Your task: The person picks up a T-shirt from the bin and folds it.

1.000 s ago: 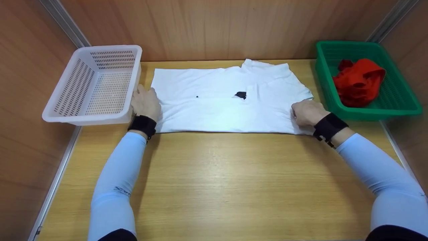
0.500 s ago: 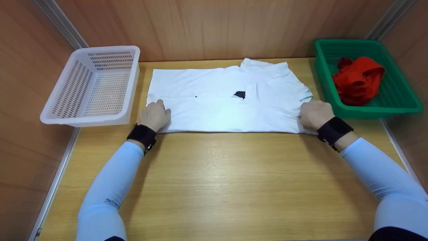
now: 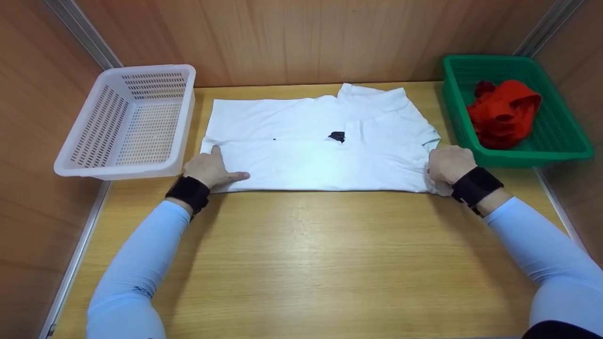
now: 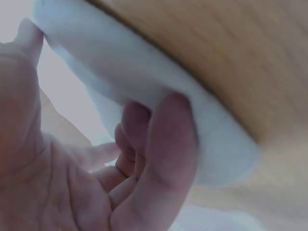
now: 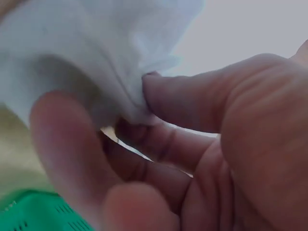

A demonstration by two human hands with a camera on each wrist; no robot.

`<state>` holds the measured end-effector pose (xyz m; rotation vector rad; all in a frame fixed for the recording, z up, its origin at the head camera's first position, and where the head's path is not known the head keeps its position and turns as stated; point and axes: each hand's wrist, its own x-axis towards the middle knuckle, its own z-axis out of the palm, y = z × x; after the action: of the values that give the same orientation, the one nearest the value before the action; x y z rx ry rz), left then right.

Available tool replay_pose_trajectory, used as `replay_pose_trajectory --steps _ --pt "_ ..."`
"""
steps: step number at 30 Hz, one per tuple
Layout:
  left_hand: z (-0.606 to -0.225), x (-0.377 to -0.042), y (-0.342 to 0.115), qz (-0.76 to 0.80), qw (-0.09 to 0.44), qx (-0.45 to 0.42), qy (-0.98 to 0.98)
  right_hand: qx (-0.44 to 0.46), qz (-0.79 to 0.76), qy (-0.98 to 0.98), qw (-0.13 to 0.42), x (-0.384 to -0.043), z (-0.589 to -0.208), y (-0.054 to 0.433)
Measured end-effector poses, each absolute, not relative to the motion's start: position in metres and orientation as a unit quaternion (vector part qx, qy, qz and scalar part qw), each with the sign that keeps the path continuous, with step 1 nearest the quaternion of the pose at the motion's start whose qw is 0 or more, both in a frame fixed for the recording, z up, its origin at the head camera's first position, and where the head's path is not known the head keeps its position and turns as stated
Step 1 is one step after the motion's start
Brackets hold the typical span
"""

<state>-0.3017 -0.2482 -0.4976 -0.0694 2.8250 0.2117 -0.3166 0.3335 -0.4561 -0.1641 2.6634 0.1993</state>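
A white shirt [image 3: 292, 160] lies folded lengthwise across the table, with a small black patch [image 3: 337, 136] showing near its middle. At its left end my left hand [image 3: 207, 168] spreads its thumb over the top of the cloth. Seen from the left wrist, the loosely bent fingers [image 4: 171, 144] touch the shirt's edge, well apart from the thumb. My right hand [image 3: 451, 165] holds the near right corner by the sleeve end. In the right wrist view, thumb and forefinger pinch a fold of the white cloth [image 5: 110, 62], while the other fingers sit below it.
Left of the shirt stands a white perforated basket [image 3: 172, 162]. A green basket [image 3: 532, 157] with a crumpled red cloth [image 3: 504, 115] in it is at the right. Wood-grain panels [image 3: 282, 42] enclose the table [image 3: 301, 263] at the back and sides.
My left hand has come nearer from beside the white basket to the shirt's near left corner, and its thumb has spread out. The right hand has shifted slightly right and nearer, along the shirt's edge.
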Motion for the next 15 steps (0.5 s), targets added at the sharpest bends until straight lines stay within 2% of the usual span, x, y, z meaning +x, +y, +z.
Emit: replay_pose_trajectory --steps 7,10,13,15 --pt "-0.482 -0.288 -0.245 0.045 0.203 -0.012 0.978 -0.096 0.086 0.961 0.244 -0.31 -0.446 0.329" --pt "-0.472 -0.285 -0.24 0.009 0.213 0.0 0.977 -0.098 0.088 0.964 0.231 -0.315 -0.442 0.32" --pt "-0.461 -0.294 -0.232 -0.021 0.197 0.014 0.98 -0.089 0.07 0.975 0.191 -0.334 -0.437 0.309" --pt "-0.455 -0.309 -0.227 -0.02 0.163 0.021 0.986 -0.087 0.041 0.983 0.159 -0.354 -0.433 0.302"
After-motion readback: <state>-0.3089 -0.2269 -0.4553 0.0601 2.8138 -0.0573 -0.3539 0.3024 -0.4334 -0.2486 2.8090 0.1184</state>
